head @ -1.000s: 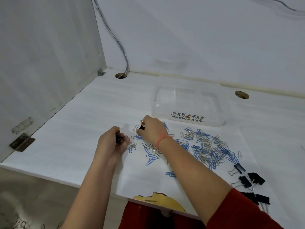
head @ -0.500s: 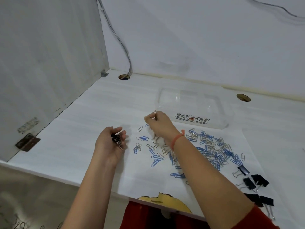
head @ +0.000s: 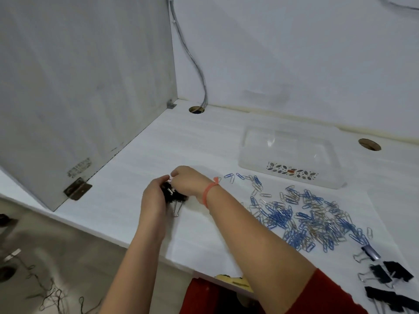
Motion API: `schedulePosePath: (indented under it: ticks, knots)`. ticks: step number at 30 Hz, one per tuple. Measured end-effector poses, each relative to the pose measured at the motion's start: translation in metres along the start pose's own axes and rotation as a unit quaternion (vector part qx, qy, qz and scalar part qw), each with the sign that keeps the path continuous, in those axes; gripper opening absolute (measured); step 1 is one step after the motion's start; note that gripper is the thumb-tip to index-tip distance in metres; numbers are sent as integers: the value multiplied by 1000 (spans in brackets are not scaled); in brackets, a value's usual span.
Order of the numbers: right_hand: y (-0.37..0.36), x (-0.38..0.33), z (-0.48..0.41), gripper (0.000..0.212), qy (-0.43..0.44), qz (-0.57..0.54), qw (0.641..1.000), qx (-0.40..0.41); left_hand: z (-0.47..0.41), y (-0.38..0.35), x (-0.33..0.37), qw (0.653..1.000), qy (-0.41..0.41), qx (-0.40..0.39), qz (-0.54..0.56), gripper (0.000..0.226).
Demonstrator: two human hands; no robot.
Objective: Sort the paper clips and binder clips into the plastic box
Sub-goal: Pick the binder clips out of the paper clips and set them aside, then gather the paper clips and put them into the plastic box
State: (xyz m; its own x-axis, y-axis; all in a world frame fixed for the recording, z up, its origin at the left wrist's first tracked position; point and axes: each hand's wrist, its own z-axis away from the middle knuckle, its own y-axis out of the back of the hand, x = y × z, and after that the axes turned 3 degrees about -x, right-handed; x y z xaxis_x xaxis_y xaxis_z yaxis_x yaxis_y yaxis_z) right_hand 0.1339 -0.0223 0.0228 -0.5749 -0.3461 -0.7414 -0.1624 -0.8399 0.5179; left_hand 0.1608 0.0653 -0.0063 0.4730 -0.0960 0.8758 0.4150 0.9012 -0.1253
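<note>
Task judged barely begun. The plastic box (head: 292, 155) stands at the far right of the desk (head: 140, 168) and looks empty — nothing can be made out through its clear walls. A big heap of blue & silver paper clips (head: 306, 218) is spread on the desk just near of the box, unsorted. Several black binder clips (head: 385, 277) lie at the near right edge, well apart from the box.

Both hands are met at the left of the heap. The left hand (head: 153, 200) is curled shut around a bunch of black binder clips (head: 173, 196); one wire handle hangs out below. The right hand (head: 188, 184), fingers pinched together, is pressed against the same bunch — whether a clip is held by it cannot be told.

Hard to make out: no. of clips in the bunch, hidden by fingers; the binder clips at the bottom right, partly cut off by the frame; any dividers in the box.
</note>
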Motion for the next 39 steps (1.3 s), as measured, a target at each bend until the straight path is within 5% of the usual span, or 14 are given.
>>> schedulePosePath:
  ticks: [11,17,23,34,39]
  knots:
    - [28,40,31,48,64,38,991,107,17,-3,-13,977,-176,56,-103,36]
    - [60,109,130,27,28,111,975,192,52,-14,-33,879,-334,11,-341,26]
    - [59,163,195,52,-149,181,958,166,70,-42,-62,775,-290,-85,-555,52]
    - [43,168,166,24,-24,18,951,309,82,-92,-80,808,-306,-171,-473,37]
    - [82,195,192,25,-134,119,906,383,82,-82,-81,801,-382,-64,-456,32]
